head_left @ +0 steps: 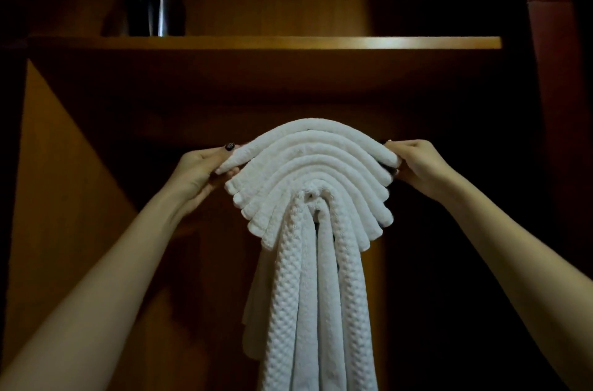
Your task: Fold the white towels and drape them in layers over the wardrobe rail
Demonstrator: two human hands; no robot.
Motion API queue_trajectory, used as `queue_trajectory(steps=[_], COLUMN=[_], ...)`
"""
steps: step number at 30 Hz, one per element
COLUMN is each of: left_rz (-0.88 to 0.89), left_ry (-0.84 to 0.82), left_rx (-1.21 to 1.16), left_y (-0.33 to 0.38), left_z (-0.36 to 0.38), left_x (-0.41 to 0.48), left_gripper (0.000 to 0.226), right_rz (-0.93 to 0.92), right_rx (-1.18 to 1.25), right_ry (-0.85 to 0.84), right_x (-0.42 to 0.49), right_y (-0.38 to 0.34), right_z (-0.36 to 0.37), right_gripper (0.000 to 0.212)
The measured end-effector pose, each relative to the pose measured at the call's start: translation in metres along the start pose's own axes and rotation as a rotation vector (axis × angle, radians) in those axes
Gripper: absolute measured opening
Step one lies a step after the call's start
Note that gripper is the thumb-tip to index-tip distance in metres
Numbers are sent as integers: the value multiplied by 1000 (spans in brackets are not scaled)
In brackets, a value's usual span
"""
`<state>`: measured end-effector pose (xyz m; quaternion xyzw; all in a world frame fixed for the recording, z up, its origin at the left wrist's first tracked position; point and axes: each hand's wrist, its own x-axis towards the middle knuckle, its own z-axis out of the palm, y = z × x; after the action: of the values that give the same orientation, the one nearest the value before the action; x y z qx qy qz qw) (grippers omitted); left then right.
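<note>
Several folded white towels (309, 166) lie arched in layers over the wardrobe rail, which they hide. Their folded edges form nested arcs. Under them a longer waffle-textured white towel (308, 310) hangs straight down out of the frame. My left hand (200, 171) grips the left end of the topmost towel, thumb on top and fingers beneath. My right hand (414, 163) pinches the right end of the same towel.
A wooden shelf (263, 42) runs across above the towels. A dark shiny object (157, 5) stands on it at the left. The wardrobe's left side wall (67, 185) slopes close to my left arm. A reddish panel (545, 22) rises at the far right.
</note>
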<state>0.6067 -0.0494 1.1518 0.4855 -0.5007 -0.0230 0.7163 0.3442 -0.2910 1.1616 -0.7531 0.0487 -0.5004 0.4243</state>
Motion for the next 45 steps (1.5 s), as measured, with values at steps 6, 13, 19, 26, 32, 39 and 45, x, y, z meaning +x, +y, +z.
queue_trajectory(steps=[6, 13, 19, 26, 32, 39, 45], left_rz=[211, 313, 179, 303, 242, 374, 439], left_ry=[85, -308, -317, -194, -207, -115, -142], left_rx=[650, 911, 755, 843, 920, 1019, 1311], left_y=[10, 38, 14, 7, 6, 30, 50], left_z=[4, 43, 46, 49, 48, 30, -25], left_x=[4, 20, 26, 19, 19, -10, -100], left_gripper=[32, 69, 70, 54, 68, 57, 55], right_rz=[-137, -249, -241, -220, -157, -187, -379], right_rx=[-567, -635, -716, -625, -670, -867, -805], right_ry=[197, -180, -125, -63, -104, -74, -151], right_x=[-6, 5, 19, 8, 4, -18, -91], right_y=[-16, -52, -31, -17, -21, -47, -68], right_z=[13, 52, 64, 52, 55, 62, 115], right_gripper=[56, 46, 51, 44, 52, 61, 56])
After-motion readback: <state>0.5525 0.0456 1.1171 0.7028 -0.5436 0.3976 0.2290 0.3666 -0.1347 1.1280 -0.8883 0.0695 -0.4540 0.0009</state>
